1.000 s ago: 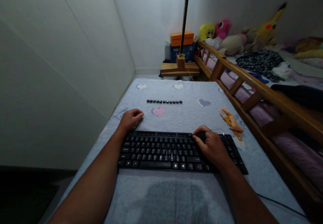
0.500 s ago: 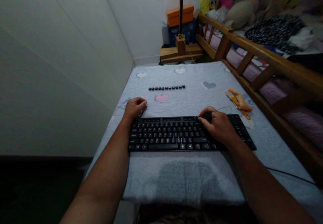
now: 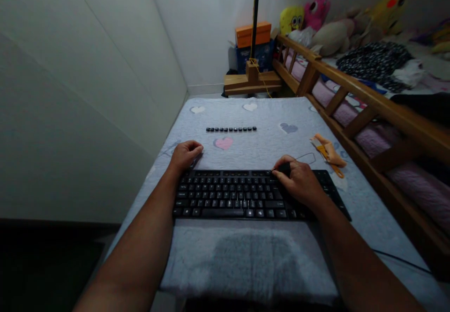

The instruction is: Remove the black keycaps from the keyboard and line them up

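A black keyboard (image 3: 225,195) lies flat across the cloth-covered table. My left hand (image 3: 186,155) rests at its upper left corner, fingers curled with thumb and forefinger together; whatever may be inside is hidden. Over the right part of the top key row, my right hand (image 3: 297,178) is closed around what looks like a wire keycap puller (image 3: 285,167). Its dark handle shows under the fingers and a thin wire loop sticks out to the right. Thumb and fingertip meet at the top row. Beyond the keyboard, several black keycaps (image 3: 231,129) stand in a straight row.
An orange-handled tool with an orange cloth (image 3: 328,152) lies at the right. A wooden bed rail (image 3: 351,75) runs along the right edge, and a wall (image 3: 87,92) borders the left. The keyboard's cable (image 3: 401,260) trails off right. Behind the table stands a wooden base (image 3: 253,81) with a pole.
The camera view has tilted up slightly, so the table and keyboard sit lower in the picture. Both hands keep nearly the same places and grips.
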The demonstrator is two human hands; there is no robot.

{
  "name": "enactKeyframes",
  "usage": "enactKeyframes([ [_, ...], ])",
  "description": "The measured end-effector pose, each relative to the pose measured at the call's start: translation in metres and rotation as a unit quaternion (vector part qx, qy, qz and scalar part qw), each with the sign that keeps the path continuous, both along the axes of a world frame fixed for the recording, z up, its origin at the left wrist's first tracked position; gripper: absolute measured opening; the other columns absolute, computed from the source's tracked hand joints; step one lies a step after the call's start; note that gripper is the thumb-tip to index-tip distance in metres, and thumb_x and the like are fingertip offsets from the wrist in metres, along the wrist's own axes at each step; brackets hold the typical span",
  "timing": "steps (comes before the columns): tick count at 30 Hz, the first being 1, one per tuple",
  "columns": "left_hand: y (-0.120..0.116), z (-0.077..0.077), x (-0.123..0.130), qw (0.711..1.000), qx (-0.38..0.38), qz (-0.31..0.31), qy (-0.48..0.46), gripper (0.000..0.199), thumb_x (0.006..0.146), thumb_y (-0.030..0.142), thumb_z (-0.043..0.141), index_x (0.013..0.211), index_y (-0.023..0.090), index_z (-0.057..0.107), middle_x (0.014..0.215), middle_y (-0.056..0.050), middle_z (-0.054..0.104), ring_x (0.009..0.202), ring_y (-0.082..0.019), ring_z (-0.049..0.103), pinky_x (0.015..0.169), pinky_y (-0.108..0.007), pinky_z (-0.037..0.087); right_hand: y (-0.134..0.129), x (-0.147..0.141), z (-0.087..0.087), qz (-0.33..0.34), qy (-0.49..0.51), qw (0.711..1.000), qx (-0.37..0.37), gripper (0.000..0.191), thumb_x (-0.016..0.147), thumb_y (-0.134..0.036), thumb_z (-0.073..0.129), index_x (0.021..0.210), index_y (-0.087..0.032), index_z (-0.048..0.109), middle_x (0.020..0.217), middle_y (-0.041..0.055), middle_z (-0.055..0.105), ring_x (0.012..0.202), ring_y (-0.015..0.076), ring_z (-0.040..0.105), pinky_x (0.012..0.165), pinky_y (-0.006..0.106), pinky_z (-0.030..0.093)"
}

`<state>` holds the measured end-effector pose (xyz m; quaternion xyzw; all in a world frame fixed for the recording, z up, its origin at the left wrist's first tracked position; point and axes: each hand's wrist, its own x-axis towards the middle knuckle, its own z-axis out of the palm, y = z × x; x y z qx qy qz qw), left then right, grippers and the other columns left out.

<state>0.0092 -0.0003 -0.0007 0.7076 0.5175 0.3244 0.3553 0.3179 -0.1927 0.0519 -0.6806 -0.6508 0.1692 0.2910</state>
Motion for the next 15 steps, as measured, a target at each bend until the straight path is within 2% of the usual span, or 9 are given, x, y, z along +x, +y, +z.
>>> enactKeyframes([
  [9,0.001,0.002,-0.001,1.0,-0.011,-0.015,0.002,0.029,0.068,0.043,0.065,0.074,0.014,0.067,0.067,-0.002,0.065,0.062,-0.013,0.055,0.06,-0.025,0.043,0.004,0.003,0.005,0.01,0.008,1.0,-0.02,0.007,0.081,-0.025,0.055,0.08,-0.02,0.061,0.073,0.0017,0.067,0.069,0.0169,0.061,0.065,0.028,0.044],
  [15,-0.004,0.009,0.0,0.995,-0.079,-0.015,-0.067,0.031,0.064,0.042,0.07,0.077,0.014,0.067,0.064,-0.001,0.063,0.054,-0.011,0.051,0.052,-0.022,0.04,0.011,0.007,0.008,0.031,0.002,0.999,-0.045,0.007,0.081,-0.025,0.056,0.081,-0.02,0.061,0.073,0.0011,0.066,0.069,0.0169,0.061,0.066,0.029,0.043],
])
